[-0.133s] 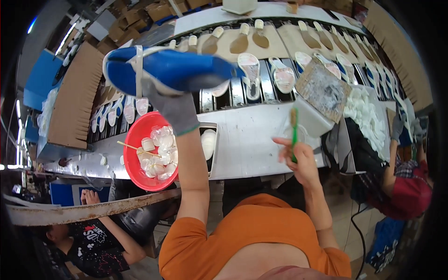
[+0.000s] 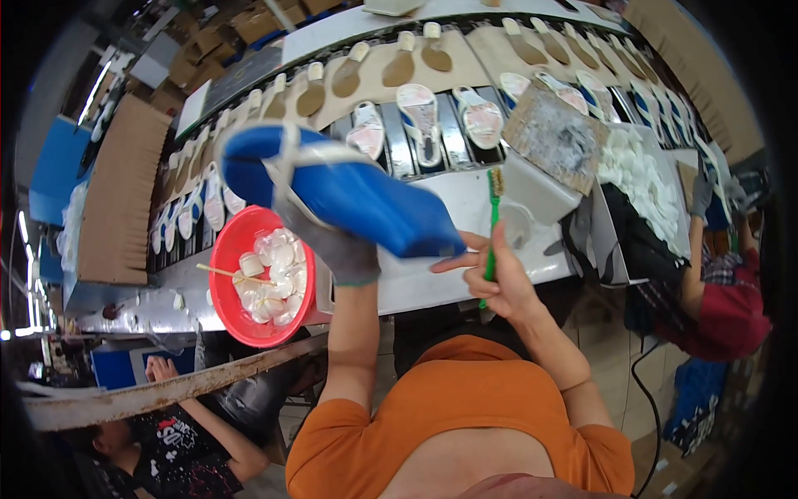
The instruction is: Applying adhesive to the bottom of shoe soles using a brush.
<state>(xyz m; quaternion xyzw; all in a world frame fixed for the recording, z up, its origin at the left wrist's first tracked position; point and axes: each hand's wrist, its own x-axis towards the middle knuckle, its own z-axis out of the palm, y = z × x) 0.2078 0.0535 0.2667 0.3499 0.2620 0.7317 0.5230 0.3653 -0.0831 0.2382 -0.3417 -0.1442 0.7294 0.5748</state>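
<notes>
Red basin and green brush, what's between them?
In the head view, the gloved left hand, part of the blue last it grips, and fingers of the right hand show between them.

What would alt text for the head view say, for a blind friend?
A gloved left hand holds a blue shoe last with white straps; the bare right hand grips a green brush. Beyond the white worktable are rows of sandal soles.
</notes>
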